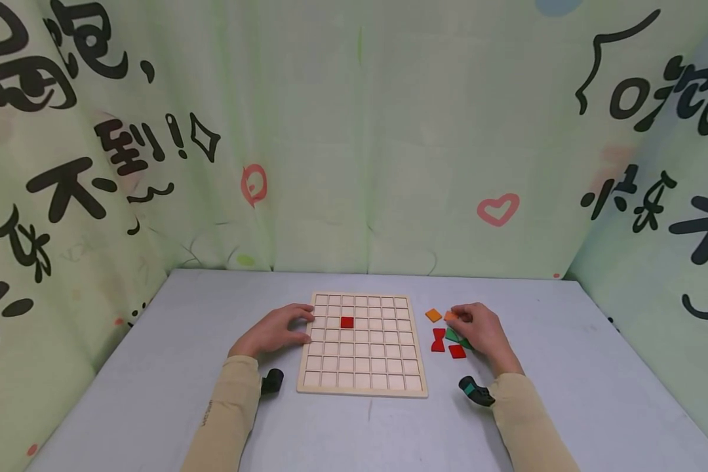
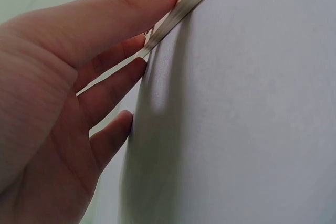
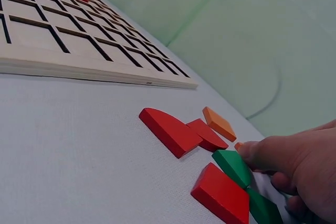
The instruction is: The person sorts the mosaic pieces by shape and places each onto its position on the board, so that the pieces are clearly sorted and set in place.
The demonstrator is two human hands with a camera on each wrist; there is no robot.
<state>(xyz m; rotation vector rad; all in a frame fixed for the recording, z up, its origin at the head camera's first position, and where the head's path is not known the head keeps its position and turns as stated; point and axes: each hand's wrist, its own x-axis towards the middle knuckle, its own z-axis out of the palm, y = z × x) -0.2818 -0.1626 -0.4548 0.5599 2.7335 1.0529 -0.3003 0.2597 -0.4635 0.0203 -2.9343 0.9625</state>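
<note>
A light wooden grid board [image 1: 362, 394] lies on the table, with one red square block [image 1: 347, 322] in a cell of its upper part. At the board's left edge, my left hand [image 1: 277, 329] rests its thumb and fingertips, the fingers fairly straight in the left wrist view. On the other side, my right hand [image 1: 480, 331] pinches a small orange block [image 3: 239, 146], mostly covered by the thumb. Around it lie another orange block [image 1: 433, 316], two red curved-edge blocks [image 1: 438, 340] meeting end to end, a red square-looking block [image 1: 457, 352] and two green blocks [image 3: 232, 167].
The white table [image 1: 360, 432] runs back to a pale green curtain [image 1: 389, 131] with black writing and pink shapes. Dark wrist cameras [image 1: 476, 391] sit by both beige sleeves [image 1: 230, 406]. The board's raised frame stands slightly above the table.
</note>
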